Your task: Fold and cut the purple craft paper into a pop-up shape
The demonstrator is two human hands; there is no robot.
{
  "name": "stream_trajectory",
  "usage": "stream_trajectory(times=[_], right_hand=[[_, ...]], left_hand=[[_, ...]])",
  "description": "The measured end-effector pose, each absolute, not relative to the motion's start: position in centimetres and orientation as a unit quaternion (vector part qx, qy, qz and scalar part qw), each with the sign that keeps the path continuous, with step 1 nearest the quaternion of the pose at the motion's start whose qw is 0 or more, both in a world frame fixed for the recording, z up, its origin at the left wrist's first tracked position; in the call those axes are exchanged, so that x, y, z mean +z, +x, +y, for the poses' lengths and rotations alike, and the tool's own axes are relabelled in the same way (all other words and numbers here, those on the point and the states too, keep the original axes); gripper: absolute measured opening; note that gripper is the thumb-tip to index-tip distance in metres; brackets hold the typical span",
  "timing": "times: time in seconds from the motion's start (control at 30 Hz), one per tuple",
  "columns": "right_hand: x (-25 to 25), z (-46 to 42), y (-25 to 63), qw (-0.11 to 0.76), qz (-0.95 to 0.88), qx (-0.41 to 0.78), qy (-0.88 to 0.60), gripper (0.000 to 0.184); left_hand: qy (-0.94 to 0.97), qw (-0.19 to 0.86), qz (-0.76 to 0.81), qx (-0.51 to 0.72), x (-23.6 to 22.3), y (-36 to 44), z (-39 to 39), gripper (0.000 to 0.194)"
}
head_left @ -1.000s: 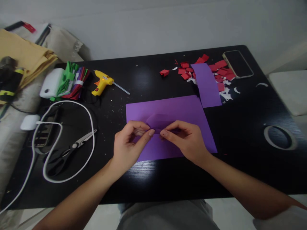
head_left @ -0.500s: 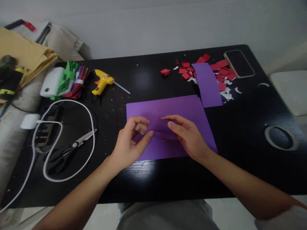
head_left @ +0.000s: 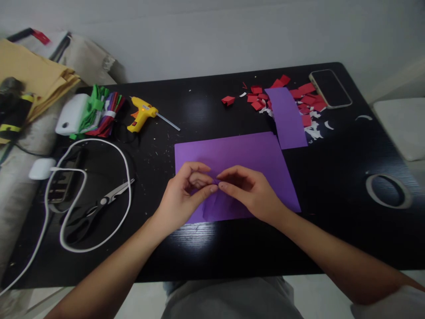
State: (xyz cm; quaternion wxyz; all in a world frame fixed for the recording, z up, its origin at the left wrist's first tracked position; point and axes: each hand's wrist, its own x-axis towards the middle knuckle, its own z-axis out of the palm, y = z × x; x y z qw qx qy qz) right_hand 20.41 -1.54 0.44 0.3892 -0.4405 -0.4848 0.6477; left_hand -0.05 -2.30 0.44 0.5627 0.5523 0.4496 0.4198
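Observation:
My left hand and my right hand meet above a large purple paper sheet on the black table. Between their fingertips they pinch a small piece of purple paper, its lower part hanging toward me. Its outline is hard to separate from the same-coloured sheet below. Both thumbs press near each other at its top edge, with the fingers curled behind.
Beyond the sheet, a purple strip lies over red paper scraps and white bits, near a phone. To the left are a yellow glue gun, scissors and a looped white cable. A white ring lies right.
My right hand has moved left and closed its fingertips on the small purple paper beside my left fingertips. The paper now hangs down instead of stretching right.

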Motion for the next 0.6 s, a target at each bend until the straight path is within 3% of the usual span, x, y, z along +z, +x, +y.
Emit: stream_trajectory(times=[0.2,0.37,0.6], right_hand=[[0.79,-1.48,20.42,0.419,-0.483,0.603,-0.477,0.015],[0.74,-1.48,20.51,0.428,-0.457,0.605,-0.492,0.019],[0.63,-1.62,20.36,0.432,-0.467,0.624,-0.454,0.025]], left_hand=[[0.621,0.480,0.480,0.392,0.86,0.06,-2.64,0.026],[0.650,0.436,0.504,0.364,1.09,0.00,-2.48,0.008],[0.719,0.364,0.479,0.349,1.32,-0.38,-2.26,0.011]])
